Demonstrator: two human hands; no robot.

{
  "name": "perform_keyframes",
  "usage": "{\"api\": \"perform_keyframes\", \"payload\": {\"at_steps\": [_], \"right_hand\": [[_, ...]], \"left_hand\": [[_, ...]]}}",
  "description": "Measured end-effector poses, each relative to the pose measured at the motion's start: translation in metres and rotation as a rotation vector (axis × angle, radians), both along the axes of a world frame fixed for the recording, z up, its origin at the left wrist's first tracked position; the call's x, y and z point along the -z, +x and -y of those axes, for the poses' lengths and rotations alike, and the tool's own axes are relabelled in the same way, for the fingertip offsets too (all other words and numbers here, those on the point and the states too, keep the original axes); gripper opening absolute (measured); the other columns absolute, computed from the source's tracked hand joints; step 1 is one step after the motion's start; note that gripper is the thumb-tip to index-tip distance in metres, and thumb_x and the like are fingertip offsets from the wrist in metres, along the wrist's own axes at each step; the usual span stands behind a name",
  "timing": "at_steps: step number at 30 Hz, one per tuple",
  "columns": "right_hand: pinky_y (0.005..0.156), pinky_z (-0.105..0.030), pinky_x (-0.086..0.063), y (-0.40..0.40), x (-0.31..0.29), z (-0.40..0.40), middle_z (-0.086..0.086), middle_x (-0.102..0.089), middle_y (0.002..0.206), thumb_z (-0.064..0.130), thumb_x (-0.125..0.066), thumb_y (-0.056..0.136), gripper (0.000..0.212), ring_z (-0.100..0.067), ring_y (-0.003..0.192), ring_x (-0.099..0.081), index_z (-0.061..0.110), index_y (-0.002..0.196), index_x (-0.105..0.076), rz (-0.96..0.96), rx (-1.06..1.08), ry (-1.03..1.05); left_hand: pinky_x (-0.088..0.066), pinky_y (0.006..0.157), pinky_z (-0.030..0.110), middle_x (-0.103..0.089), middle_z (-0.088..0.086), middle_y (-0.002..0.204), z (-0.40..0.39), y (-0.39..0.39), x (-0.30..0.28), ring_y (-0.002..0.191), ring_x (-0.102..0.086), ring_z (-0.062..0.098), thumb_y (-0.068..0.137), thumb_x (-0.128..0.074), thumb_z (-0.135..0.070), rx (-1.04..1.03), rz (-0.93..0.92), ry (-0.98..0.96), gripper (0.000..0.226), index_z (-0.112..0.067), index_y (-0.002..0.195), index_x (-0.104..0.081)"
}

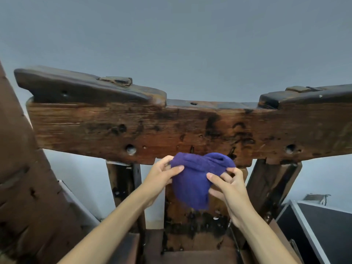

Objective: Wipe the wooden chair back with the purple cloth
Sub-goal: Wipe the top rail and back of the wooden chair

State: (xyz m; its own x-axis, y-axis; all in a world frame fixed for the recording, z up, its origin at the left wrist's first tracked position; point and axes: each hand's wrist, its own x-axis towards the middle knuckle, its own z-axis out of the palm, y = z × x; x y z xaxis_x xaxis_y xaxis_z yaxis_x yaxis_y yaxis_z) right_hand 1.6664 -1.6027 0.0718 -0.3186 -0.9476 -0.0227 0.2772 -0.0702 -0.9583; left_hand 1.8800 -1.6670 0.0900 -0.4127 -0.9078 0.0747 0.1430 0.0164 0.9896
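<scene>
Fingers (176,168) of both hands pinch the purple cloth (192,185), bunching it before the chair back (152,128); next, press it against the wood.

Above the chair back's top rail (171,128) the way is open, with only the plain wall (181,35) behind. Two raised wooden blocks sit on the rail's top edge, one at the left (80,88) and one at the right (304,96), leaving a lower dip between them. Under the rail, open gaps lie either side of the middle slat (196,225), bounded by the left upright (123,187) and the slanted right upright (270,187). A second wooden piece (28,178) crowds the left side, and a dark case (314,231) crowds the lower right.
</scene>
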Motion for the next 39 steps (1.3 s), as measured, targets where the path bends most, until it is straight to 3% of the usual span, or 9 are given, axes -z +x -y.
{"api": "perform_keyframes", "payload": {"at_steps": [4,7,10,15,21,27,34,36,39], "right_hand": [[0.069,-0.03,-0.06,0.004,0.018,-0.002,0.002,-0.08,0.096,0.028,-0.091,0.075,0.084,-0.012,0.091,-0.077,0.033,0.134,-0.031,-0.15,-0.014,0.163],[0.091,-0.037,-0.054,0.013,0.014,-0.002,0.006,-0.054,0.132,0.063,-0.092,0.058,0.114,-0.013,0.118,-0.059,0.045,0.145,-0.021,-0.493,-0.055,0.203],[0.118,-0.047,-0.036,0.017,0.002,-0.001,0.016,-0.034,0.15,0.073,-0.083,0.06,0.102,-0.008,0.141,-0.033,0.055,0.147,-0.034,-0.746,-0.2,0.08],[0.1,-0.031,-0.053,0.034,-0.007,0.001,0.003,-0.073,0.128,0.03,-0.076,0.092,0.031,-0.015,0.123,-0.066,0.028,0.123,-0.073,-0.475,-0.522,-0.173],[0.087,-0.031,-0.06,0.039,-0.006,0.006,0.0,-0.076,0.119,0.042,-0.085,0.08,0.038,-0.022,0.11,-0.073,0.036,0.112,-0.065,-0.278,-0.499,-0.075],[0.078,-0.031,-0.058,0.026,-0.004,0.014,-0.006,-0.079,0.094,0.024,-0.09,0.076,0.046,-0.019,0.09,-0.074,0.034,0.112,-0.063,-0.422,-0.327,-0.05],[0.073,-0.026,-0.052,0.03,0.036,0.013,-0.005,-0.075,0.108,0.039,-0.076,0.09,0.026,-0.014,0.092,-0.069,0.022,0.107,-0.068,-0.44,-0.045,0.282],[0.075,-0.03,-0.054,0.044,0.056,0.0,-0.006,-0.078,0.104,0.059,-0.063,0.093,0.042,-0.017,0.09,-0.073,0.022,0.113,-0.066,-0.284,-0.205,0.517],[0.101,-0.045,-0.053,0.072,0.081,-0.016,-0.015,-0.077,0.115,0.073,-0.058,0.086,0.061,-0.031,0.105,-0.075,0.028,0.127,-0.058,0.168,-0.593,0.625]], "left_hand": [[-0.052,0.083,0.028,-0.075,0.011,0.102,-0.001,0.008,-0.036,0.098,-0.069,0.018,0.097,-0.064,-0.021,0.048,0.133,-0.376,0.012,-0.016,0.108,-0.062],[-0.052,0.083,0.031,-0.075,0.009,0.097,-0.001,0.011,-0.057,0.095,-0.07,0.017,0.1,-0.06,-0.025,0.089,0.253,-0.535,0.009,-0.023,0.109,-0.061],[-0.053,0.087,0.033,-0.074,0.014,0.101,0.001,0.018,-0.067,0.097,-0.068,0.014,0.101,-0.06,-0.02,0.123,0.271,-0.574,0.01,-0.018,0.11,-0.062],[-0.053,0.092,0.032,-0.074,0.009,0.11,0.004,0.036,-0.072,0.106,-0.069,0.017,0.102,-0.058,-0.021,0.122,0.285,-0.569,0.015,-0.017,0.114,-0.066],[-0.048,0.08,0.014,-0.075,-0.019,0.099,0.001,0.071,-0.081,0.093,-0.069,-0.002,0.104,-0.053,-0.031,-0.002,0.586,-0.574,0.024,-0.04,0.099,-0.075],[-0.04,0.067,0.034,-0.066,-0.008,0.071,0.006,0.086,-0.081,0.068,-0.059,0.004,0.103,-0.051,-0.037,-0.176,1.12,-0.635,0.035,-0.026,0.072,-0.063],[-0.047,0.074,0.024,-0.067,-0.003,0.084,-0.013,0.057,-0.08,0.077,-0.058,0.007,0.107,-0.046,-0.026,-0.006,0.53,-0.286,0.028,-0.011,0.096,-0.067],[-0.046,0.078,0.029,-0.065,0.0,0.088,-0.014,0.051,-0.078,0.081,-0.057,0.009,0.107,-0.045,-0.028,-0.021,0.525,-0.271,0.029,-0.008,0.1,-0.065],[-0.045,0.077,0.029,-0.063,-0.002,0.085,-0.015,0.05,-0.076,0.078,-0.057,0.007,0.107,-0.045,-0.033,-0.034,0.53,-0.239,0.028,-0.016,0.096,-0.064]]}}
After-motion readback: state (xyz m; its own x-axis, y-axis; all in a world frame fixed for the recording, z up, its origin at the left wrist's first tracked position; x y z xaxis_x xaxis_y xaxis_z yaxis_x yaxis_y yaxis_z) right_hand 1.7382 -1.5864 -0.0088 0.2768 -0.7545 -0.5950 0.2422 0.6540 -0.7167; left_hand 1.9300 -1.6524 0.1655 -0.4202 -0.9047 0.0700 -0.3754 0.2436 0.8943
